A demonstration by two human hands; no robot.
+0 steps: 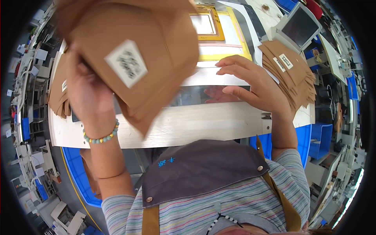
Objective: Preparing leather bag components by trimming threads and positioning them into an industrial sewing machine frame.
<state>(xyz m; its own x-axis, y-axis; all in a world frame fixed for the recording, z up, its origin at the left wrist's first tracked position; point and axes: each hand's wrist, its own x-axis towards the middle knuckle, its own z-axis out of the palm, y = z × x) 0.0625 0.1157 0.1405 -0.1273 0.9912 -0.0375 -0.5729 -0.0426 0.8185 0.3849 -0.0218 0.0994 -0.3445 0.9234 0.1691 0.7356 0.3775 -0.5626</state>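
Note:
My left hand (92, 94), with a beaded bracelet at its wrist, is closed on the edge of a brown fabric piece (168, 58). The piece is lifted above the left half of the table and tilted, slightly blurred, its lower corner hanging down. A white label (126, 64) with dark marks faces up on it. Over the table's right half, my right hand (260, 84) is empty with fingers apart. Beyond it lies a yellow-bordered white template (244, 43) with a small yellow frame (220, 25) on top.
Fanned brown fabric pieces with white labels (297, 78) lie on the right of the pale table (196, 123); more brown pieces (58, 94) lie on the left. A grey box with a dark screen (300, 26) stands at the far right. Blue bins (74, 168) flank me below the tabletop.

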